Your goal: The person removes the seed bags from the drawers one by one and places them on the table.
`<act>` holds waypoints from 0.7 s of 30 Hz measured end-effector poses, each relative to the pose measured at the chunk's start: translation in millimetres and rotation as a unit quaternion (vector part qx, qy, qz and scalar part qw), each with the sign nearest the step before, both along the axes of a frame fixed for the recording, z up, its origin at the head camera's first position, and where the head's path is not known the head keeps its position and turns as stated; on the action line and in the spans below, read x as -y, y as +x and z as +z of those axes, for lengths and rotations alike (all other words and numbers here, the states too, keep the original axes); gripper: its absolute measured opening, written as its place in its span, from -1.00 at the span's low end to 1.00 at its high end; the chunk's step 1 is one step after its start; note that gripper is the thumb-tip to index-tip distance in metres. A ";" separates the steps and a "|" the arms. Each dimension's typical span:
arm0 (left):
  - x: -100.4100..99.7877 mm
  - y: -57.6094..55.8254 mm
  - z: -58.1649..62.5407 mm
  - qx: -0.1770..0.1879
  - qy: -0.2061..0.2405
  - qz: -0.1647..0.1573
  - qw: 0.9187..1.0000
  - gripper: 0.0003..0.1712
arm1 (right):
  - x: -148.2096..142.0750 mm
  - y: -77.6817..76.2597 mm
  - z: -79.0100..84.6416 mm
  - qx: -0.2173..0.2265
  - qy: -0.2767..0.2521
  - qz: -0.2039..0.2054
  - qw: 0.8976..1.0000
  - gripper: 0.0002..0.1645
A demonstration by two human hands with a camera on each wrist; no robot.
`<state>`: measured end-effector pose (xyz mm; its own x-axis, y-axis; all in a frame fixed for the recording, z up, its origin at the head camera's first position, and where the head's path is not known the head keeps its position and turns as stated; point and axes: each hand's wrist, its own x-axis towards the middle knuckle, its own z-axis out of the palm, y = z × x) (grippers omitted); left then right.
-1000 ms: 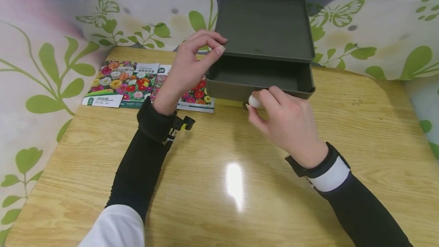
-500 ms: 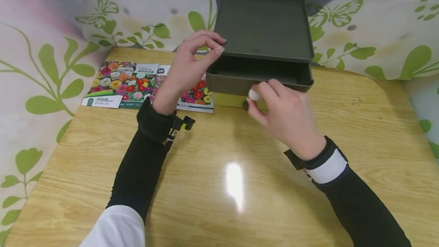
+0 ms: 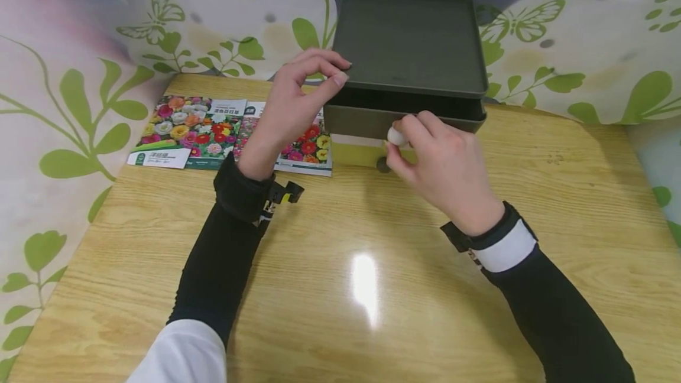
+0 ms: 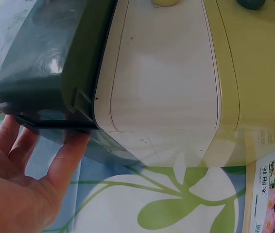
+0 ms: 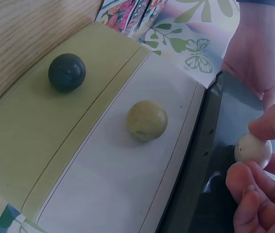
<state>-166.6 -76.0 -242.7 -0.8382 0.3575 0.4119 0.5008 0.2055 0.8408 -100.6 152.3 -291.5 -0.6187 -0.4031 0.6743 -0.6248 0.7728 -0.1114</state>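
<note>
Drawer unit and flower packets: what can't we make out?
Top drawer inside: head view, mostly hidden by the top panel, the rest dark.
Middle knob, bottom knob: left wrist view, cut off by the top edge.
Flower packets: head view, part behind the left hand; small print too small.

Smooth, faintly shiny plastic, that dark box [image 3: 407, 46], its white knob [image 3: 395, 136] polished-looking; glossy wood-grain surface [image 3: 314, 265], printed paper-like packets [image 3: 183, 129].
</note>
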 end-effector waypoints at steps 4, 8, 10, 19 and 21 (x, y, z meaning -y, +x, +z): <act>0.2 0.0 -0.9 0.000 0.008 -0.002 1.000 -0.80 | -0.2 -4.3 0.7 0.003 -0.003 -0.001 1.000 -0.80; -0.1 0.2 -1.8 -0.003 0.011 -0.002 1.000 -0.80 | -0.7 -7.9 0.8 0.011 -0.006 -0.004 1.000 -0.81; -0.4 0.3 -2.3 -0.004 0.012 -0.001 1.000 -0.80 | -1.0 -9.3 0.4 0.013 -0.007 -0.006 1.000 -0.82; -1.0 0.7 -3.4 -0.009 0.013 0.006 1.000 -0.80 | -2.5 -18.2 -1.3 0.016 -0.019 -0.010 1.000 -0.79; -1.2 0.7 -3.4 -0.009 0.012 0.007 1.000 -0.80 | -2.7 -20.2 -1.5 0.016 -0.021 -0.010 1.000 -0.79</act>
<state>-165.9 -74.8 -246.2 -0.8359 0.3352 0.4346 0.5123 0.1924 0.8370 -120.8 155.0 -293.0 -0.6479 -0.3617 0.6703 -0.6047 0.7794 -0.1639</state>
